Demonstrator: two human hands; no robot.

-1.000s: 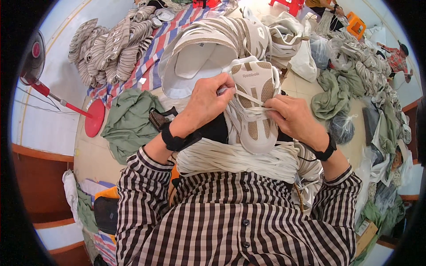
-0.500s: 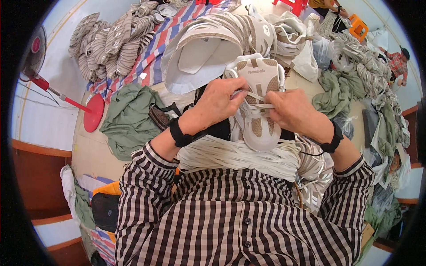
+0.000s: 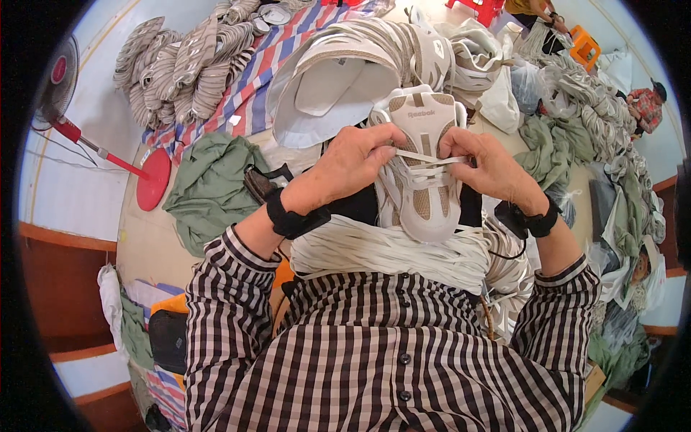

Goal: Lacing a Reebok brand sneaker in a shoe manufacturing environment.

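Note:
A beige and white shoe upper [image 3: 430, 219], with a padded tongue and mesh panels, lies in front of me with its toe toward my body. A flat white shoelace [image 3: 419, 156] runs across its lacing area. My left hand [image 3: 351, 164] pinches this lace at the left side, thumb against finger. On the other side, my right hand [image 3: 493, 169] is closed on the lace too, fingers curled at the tongue's edge. Below the toe, a thick bundle of white laces [image 3: 389, 250] stretches across my lap. Both wrists wear black bands.
Just beyond the upper stands a curved stack of shoe uppers [image 3: 367, 39]. More uppers [image 3: 180, 68] are heaped on a striped sheet at the far left. A red-based fan [image 3: 152, 180] and green cloth [image 3: 212, 187] are left. Bundles and bags line the right, where other people [image 3: 646, 108] sit.
My hands have moved apart, the right one shifting rightward, and the lace now spans a wider stretch between them. The shoe upper has moved slightly to the right in view.

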